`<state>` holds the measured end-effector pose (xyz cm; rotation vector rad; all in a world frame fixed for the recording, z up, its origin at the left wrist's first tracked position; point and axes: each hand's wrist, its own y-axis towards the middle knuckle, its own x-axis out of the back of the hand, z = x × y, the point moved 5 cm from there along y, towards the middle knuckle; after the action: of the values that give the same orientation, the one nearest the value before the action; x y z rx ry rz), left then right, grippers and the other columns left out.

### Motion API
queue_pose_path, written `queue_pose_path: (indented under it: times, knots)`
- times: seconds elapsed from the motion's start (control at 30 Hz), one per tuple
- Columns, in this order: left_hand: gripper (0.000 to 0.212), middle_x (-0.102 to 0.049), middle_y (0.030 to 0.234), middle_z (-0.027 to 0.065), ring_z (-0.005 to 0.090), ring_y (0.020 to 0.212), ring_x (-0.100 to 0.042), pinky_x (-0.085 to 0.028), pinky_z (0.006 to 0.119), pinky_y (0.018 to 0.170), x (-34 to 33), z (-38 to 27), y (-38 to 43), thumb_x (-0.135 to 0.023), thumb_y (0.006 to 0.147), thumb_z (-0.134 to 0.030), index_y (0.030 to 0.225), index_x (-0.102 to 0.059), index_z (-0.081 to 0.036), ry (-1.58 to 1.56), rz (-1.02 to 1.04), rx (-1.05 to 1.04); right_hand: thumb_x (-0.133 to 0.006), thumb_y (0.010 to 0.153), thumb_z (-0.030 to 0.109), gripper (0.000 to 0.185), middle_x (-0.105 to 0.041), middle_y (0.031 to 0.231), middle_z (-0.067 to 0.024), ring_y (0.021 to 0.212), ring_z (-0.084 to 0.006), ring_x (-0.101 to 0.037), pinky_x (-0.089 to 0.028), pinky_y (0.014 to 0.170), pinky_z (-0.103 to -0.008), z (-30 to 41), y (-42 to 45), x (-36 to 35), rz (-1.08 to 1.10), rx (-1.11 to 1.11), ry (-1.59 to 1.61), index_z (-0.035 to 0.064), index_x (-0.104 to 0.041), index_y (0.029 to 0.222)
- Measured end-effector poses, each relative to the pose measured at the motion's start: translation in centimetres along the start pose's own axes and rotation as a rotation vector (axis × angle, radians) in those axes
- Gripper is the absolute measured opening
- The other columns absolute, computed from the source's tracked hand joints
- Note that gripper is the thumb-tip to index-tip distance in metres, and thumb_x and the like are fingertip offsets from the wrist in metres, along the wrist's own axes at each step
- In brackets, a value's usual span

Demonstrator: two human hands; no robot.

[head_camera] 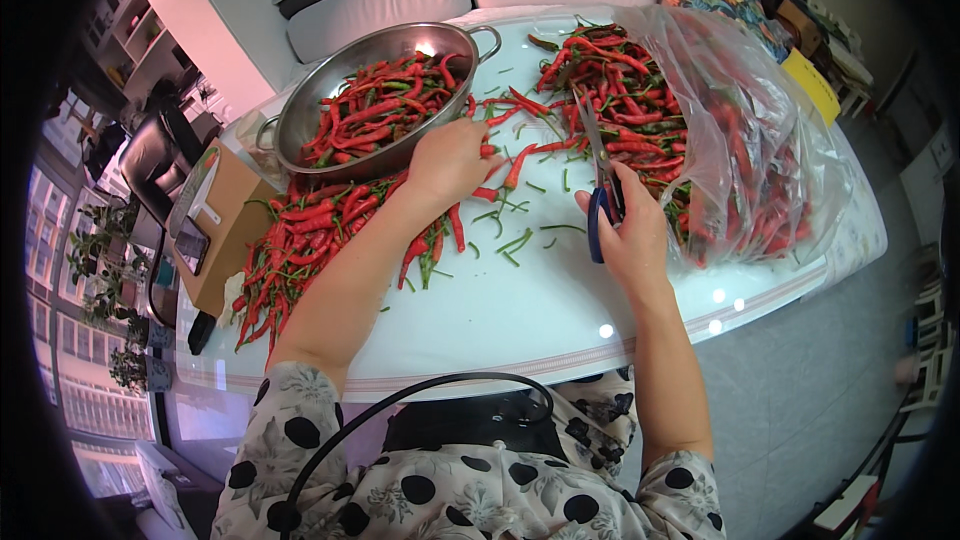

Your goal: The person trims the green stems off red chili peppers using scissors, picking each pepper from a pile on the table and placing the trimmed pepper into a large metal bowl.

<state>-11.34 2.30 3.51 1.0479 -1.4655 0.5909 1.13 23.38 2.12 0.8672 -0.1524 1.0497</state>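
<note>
My right hand (637, 229) grips scissors (598, 157) with dark blue handles. Their blades point away from me, at the near-left edge of a heap of red chili peppers (622, 101). My left hand (454, 157) is curled at the right side of a steel two-handled basin (289, 120). Red chili ends show at its fingertips, but the fingers are largely hidden, so whether it holds them is unclear. Red and some green chilies (382, 109) fill the basin. Under my left forearm spreads another chili pile (315, 240). Cut green stems (516, 244) lie scattered between my hands.
A clear plastic bag (757, 165) of chilies covers the table's right side. At the left stand a cardboard box (232, 217) with a phone (192, 246) on it, and a small black object (201, 333). A sofa (382, 7) lies beyond the glass-topped table (480, 322).
</note>
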Motion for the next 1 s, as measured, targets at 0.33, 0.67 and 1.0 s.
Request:
queue_pose_path:
  times: [0.33,0.67,1.0]
  knots:
    - [0.033,-0.064,0.102,0.0112,0.0325,0.095,-0.064,-0.051,0.045,0.083,-5.6,-1.1,10.3,-0.054,0.08,0.002,0.106,-0.07,-0.009,0.051,-0.202,-0.174,-0.077,0.083,0.027,0.05,-0.064,0.08,-0.0124,0.066,-0.0231,-0.062,-0.05,0.063,-0.0329,-0.6,-0.1,-0.3,0.054,-0.061,-0.005,-0.0002,-0.057,0.12]
    - [0.019,-0.067,0.096,0.014,0.0327,0.087,-0.066,-0.052,0.043,0.076,-2.7,-1.5,9.4,-0.065,0.078,-0.009,0.096,-0.071,-0.007,-0.008,-0.207,-0.207,-0.079,0.081,0.027,0.051,-0.061,0.073,-0.0103,0.058,-0.0223,-0.058,-0.048,0.056,-0.0332,-0.5,0.1,0.3,-0.065,0.016,0.007,-0.0017,-0.058,0.117]
    - [0.013,-0.064,0.082,0.003,0.0047,0.057,-0.046,-0.038,0.021,0.052,0.2,-0.5,2.1,-0.058,0.097,-0.015,0.091,-0.061,-0.003,-1.366,0.107,0.162,-0.078,0.08,0.032,0.053,-0.06,0.074,-0.01,0.058,-0.0222,-0.056,-0.046,0.055,-0.0338,0.1,0.0,0.1,0.013,0.05,0.019,-0.0014,-0.059,0.117]
